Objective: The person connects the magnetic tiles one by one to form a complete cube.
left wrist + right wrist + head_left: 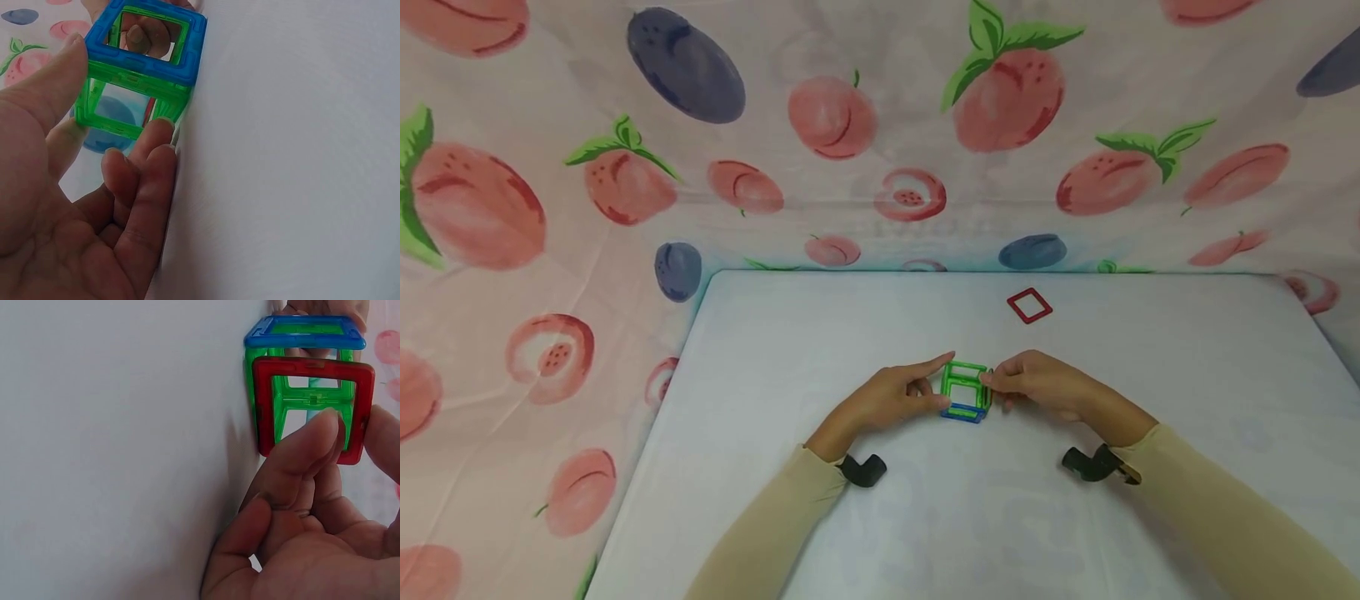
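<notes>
A small box of magnetic square frame tiles stands on the table between the hands, with green tiles (pixel 964 381) on the body and a blue tile (pixel 140 64) on the side facing the person. My left hand (pixel 887 398) holds the box from the left, its thumb by the blue tile and its index finger at the far edge. The right hand (pixel 1047 385) pinches a red square tile (pixel 265 412) between thumb and fingers. That tile stands upright against the right side of the box; whether it fully touches is hard to tell.
Another red square tile (pixel 1029 306) lies flat near the back of the white table (pixel 775 333). A fruit-printed cloth (pixel 850 192) rises behind the table and along its left side. Black curved pieces (pixel 862 471) sit at both wrists.
</notes>
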Action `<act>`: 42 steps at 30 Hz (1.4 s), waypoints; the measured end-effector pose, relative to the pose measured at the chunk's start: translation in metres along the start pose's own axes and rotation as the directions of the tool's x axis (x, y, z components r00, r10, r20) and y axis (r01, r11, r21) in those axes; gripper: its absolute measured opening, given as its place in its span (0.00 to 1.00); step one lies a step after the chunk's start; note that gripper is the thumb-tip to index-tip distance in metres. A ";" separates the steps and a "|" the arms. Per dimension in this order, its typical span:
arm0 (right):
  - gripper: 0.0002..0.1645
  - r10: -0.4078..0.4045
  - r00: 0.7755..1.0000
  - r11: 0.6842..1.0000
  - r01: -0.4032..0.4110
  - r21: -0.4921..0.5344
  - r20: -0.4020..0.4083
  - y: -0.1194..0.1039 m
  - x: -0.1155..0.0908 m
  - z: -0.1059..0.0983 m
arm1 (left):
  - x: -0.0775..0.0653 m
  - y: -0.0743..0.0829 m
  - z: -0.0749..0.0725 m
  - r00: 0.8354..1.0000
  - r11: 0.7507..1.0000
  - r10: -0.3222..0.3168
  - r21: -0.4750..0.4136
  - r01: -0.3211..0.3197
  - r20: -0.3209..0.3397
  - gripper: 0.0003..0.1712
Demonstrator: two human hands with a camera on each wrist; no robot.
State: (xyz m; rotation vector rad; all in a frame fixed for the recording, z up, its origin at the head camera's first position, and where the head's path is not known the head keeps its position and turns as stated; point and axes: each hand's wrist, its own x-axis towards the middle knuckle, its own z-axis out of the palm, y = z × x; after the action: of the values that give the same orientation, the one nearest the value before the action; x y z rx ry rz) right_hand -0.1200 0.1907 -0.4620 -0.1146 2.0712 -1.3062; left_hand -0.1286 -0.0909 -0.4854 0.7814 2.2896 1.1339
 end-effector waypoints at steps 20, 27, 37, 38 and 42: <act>0.23 -0.039 0.999 0.999 0.040 -0.026 0.022 0.002 -0.001 -0.001 | -0.001 0.000 0.001 0.999 0.999 -0.029 0.035 0.027 0.038 0.39; 0.22 -0.031 0.999 0.998 0.031 -0.047 0.016 0.005 -0.002 0.000 | -0.001 -0.001 0.002 0.998 0.999 -0.033 0.042 0.031 0.050 0.39; 0.26 -0.028 1.000 0.998 0.027 -0.055 -0.013 0.008 -0.003 -0.002 | -0.001 -0.001 0.004 0.998 0.998 -0.055 0.032 0.054 0.027 0.35; 0.26 -0.038 0.999 0.998 0.038 -0.058 -0.005 0.008 -0.004 -0.001 | -0.001 -0.001 0.004 0.998 0.998 -0.056 0.031 0.055 0.028 0.35; 0.25 -0.058 0.998 0.996 0.059 -0.068 0.007 0.006 -0.005 0.000 | 0.000 -0.001 0.003 0.998 0.998 -0.056 0.040 0.055 0.034 0.36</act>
State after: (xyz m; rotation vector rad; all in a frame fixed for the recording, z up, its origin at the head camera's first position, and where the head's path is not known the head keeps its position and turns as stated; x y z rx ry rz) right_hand -0.1148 0.1957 -0.4651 -0.2100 2.1230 -1.2690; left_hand -0.1267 -0.0900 -0.4884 0.7417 2.2957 1.0456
